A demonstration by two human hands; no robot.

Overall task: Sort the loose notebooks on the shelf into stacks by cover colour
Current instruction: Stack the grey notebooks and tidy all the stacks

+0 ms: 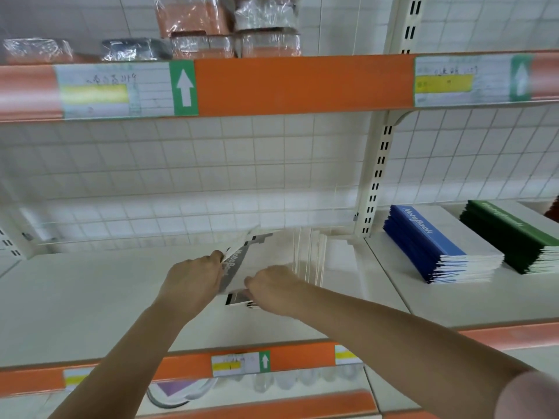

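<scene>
A stack of grey-and-white notebooks [260, 261] lies in the middle of the white shelf [90, 297]. My left hand [193, 279] grips its left edge, where the top cover lifts a little. My right hand [272, 288] grips the stack at its near right side, fingers curled over the cover. To the right, past the upright post, a stack of blue notebooks [435, 246] sits on the shelf. A stack of green notebooks [514, 234] lies right of the blue one. The underside of the grey stack is hidden.
A clear plastic divider [308, 255] stands just right of the grey stack. An upright slotted post [375, 182] separates the two shelf bays. Wrapped packages [193, 22] fill the shelf above, behind an orange rail [302, 83]. A wire grid backs the shelf.
</scene>
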